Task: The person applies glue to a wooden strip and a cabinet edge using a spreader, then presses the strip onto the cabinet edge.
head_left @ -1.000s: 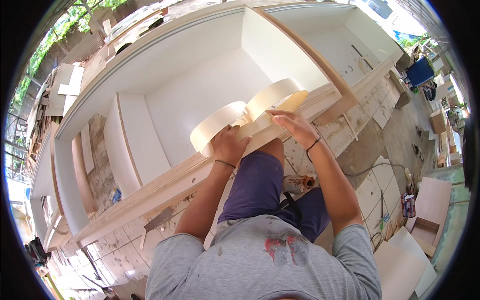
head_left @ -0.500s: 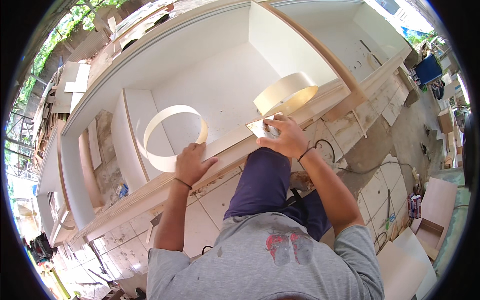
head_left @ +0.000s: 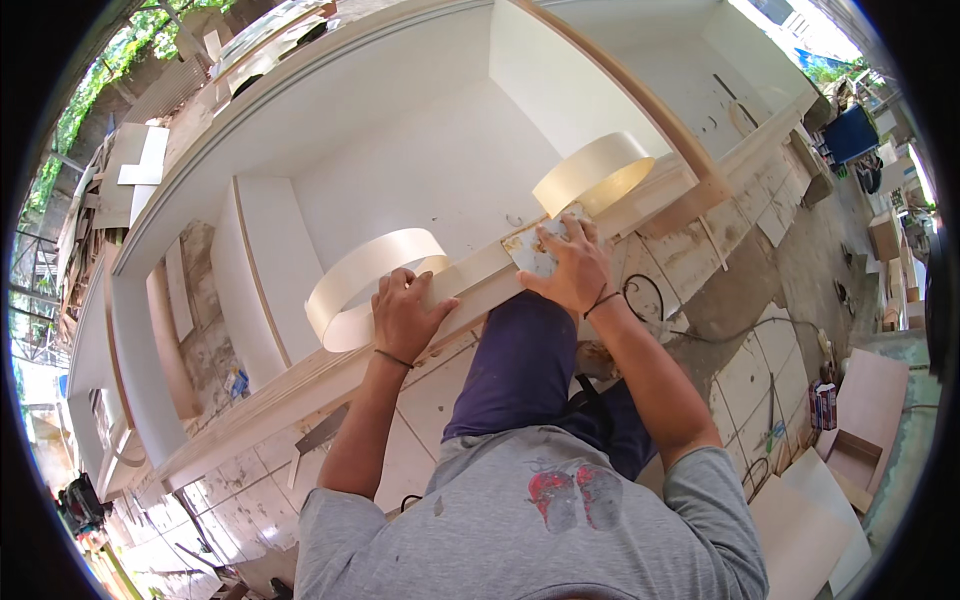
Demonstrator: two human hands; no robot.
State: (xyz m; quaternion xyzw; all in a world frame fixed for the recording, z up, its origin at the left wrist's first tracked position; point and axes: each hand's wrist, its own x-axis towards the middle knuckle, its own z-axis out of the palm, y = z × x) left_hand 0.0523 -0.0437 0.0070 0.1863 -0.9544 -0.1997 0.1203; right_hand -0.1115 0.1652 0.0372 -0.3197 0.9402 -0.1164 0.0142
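A cream edge-banding strip lies along the front edge of a white cabinet (head_left: 400, 150) that rests on its back. Toward the left the strip curls up into a loop (head_left: 378, 262), and toward the right into a second loop (head_left: 592, 175). My left hand (head_left: 408, 308) is bent over the strip beside the left loop, thumb stretched to the right. With spread fingers, my right hand (head_left: 575, 265) grips a flat, stained white square piece (head_left: 530, 250) and presses it on the edge, just short of the right loop. My palm hides part of this piece.
An upright divider (head_left: 610, 85) and a narrower one (head_left: 255, 270) split the cabinet. Cables (head_left: 745, 328) trail over the tiled floor at right. Boards (head_left: 810, 520) lie at lower right, and my knee (head_left: 520, 350) is against the cabinet's front.
My left hand has slid right along the edge, and the left loop has tipped lower and shifted right. My right hand and the square piece have moved slightly right, with the right loop shifting too.
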